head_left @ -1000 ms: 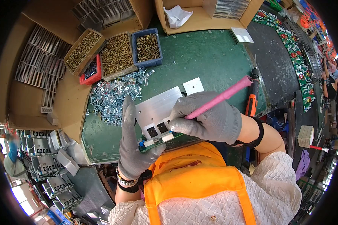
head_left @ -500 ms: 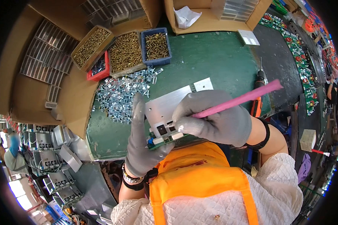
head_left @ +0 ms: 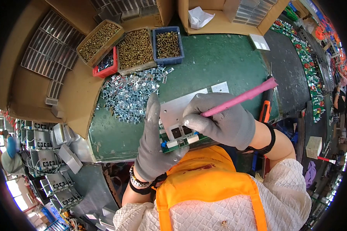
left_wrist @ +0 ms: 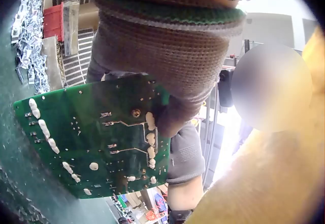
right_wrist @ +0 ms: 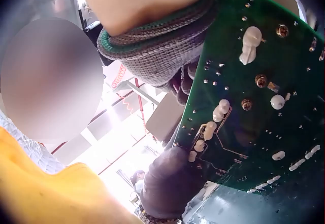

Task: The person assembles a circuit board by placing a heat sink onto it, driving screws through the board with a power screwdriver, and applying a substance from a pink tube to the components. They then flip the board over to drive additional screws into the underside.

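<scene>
In the head view my gloved left hand [head_left: 154, 140] holds a green circuit board [head_left: 201, 141] by its left edge, thumb along the near edge and fingers up the side. A flat silver metal plate [head_left: 180, 107] lies on the board's upper side, with two black components [head_left: 176, 133] at its near end. My gloved right hand [head_left: 227, 120] pinches a pink-wrapped stick [head_left: 243, 99] over the plate, fingertips close above the components. The stick's working tip is hidden by the fingers. Both wrist views show the board's underside [left_wrist: 91, 138] with white blobs and solder joints.
Beyond the hands lie a heap of small metal clips [head_left: 129, 96] and screw-filled bins, one blue [head_left: 169, 61], one red [head_left: 107, 71]. A small holed metal plate [head_left: 219, 87] sits behind the right hand, an orange-black screwdriver [head_left: 265, 111] to its right. Cardboard boxes [head_left: 227, 29] stand behind.
The head view has shifted, so hands and board appear farther right. The right fingertips covered one black component half a second ago; now both components show. The pink stick's angle has changed slightly.
</scene>
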`<action>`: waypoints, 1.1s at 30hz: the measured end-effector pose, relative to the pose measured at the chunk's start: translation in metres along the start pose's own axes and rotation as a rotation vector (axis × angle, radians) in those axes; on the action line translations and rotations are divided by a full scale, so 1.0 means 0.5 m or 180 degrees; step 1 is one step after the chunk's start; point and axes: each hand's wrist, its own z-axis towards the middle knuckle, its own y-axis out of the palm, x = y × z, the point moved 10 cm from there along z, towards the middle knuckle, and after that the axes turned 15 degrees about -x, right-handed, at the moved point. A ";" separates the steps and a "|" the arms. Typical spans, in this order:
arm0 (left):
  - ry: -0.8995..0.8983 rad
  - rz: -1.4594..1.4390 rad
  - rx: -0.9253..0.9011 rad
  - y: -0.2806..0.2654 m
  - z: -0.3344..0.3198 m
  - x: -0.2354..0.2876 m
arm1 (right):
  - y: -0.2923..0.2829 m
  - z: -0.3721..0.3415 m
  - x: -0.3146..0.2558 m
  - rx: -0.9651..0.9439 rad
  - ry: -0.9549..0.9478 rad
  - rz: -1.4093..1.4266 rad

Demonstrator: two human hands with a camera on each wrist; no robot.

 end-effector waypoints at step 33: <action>0.0055 0.0433 -0.0058 0.033 -0.041 -0.001 | -0.227 -0.112 0.216 0.0800 0.1019 -0.1394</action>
